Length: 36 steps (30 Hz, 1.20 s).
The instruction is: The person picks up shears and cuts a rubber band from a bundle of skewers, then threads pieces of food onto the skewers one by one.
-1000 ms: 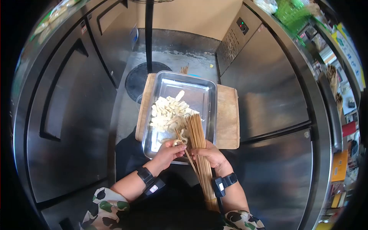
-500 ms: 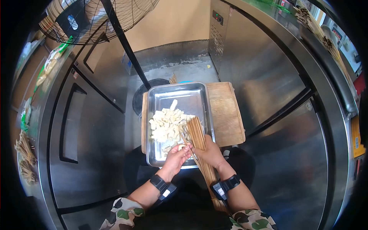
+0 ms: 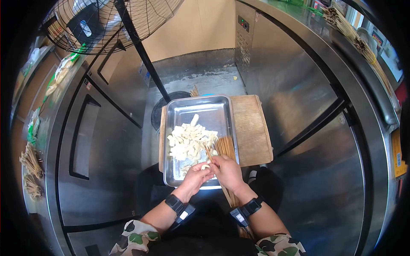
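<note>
One tray; uncountable pale pieces are heaped inside. Over its near end, one piece is pinched by left hand, one skewer by right hand; one skewer bundle is partly covered beneath.

The right hand hides part of the skewer bundle; the top edge cuts off the wire fan

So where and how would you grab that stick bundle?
Probably around the middle, from the right: the stick bundle is long and narrow, slants across the near edge of the tray, and the left hand sits at its left.
</note>
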Motion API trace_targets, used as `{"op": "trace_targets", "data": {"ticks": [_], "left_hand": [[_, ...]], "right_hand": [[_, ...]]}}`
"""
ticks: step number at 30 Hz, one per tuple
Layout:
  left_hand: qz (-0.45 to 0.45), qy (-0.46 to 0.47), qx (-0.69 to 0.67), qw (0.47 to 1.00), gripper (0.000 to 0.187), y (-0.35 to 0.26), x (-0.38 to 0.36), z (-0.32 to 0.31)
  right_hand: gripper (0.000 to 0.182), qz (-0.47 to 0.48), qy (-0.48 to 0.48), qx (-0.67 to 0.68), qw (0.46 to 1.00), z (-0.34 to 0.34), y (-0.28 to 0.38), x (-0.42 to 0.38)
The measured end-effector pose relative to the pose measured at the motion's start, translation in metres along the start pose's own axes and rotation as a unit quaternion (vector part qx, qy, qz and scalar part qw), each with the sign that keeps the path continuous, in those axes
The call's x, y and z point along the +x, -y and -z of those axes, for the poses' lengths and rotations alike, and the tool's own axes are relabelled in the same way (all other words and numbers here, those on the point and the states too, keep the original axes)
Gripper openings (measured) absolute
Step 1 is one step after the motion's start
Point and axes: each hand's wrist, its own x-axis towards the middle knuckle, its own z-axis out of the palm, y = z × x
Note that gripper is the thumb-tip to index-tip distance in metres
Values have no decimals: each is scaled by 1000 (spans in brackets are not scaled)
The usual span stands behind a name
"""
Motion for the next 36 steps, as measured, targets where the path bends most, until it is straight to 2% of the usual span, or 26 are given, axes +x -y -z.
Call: {"op": "trace_targets", "data": {"ticks": [5, 7, 11, 13, 17, 24, 27, 33, 36], "left_hand": [[8, 33, 44, 998, 19, -6, -6, 3], [38, 14, -38, 998, 19, -15, -10, 7], [55, -10, -213, 976, 23, -33, -10, 26], [24, -57, -218, 974, 22, -35, -3, 37], [20, -78, -170, 982, 24, -48, 2, 37], [-45, -84, 23, 995, 25, -45, 19, 38], [-37, -83, -26, 995, 25, -44, 19, 34], [-51, -117, -6, 992, 25, -45, 19, 27], [-84, -141, 9, 986, 26, -47, 20, 21]], "right_hand": [[14, -5, 16, 5, 1000, -5, -2, 5], [14, -2, 28, 25, 999, -5, -5, 7], [14, -78, 94, 240, 963, -15, -16, 3], [14, -107, 135, 355, 919, -17, -18, 2], [15, -141, 174, 428, 875, -10, -11, 4], [13, -138, 189, 444, 865, -14, -17, 4], [14, -142, 190, 444, 864, -12, -14, 4], [15, -141, 199, 432, 868, -11, -11, 4], [16, -173, 227, 414, 864, -5, -5, 5]]}}
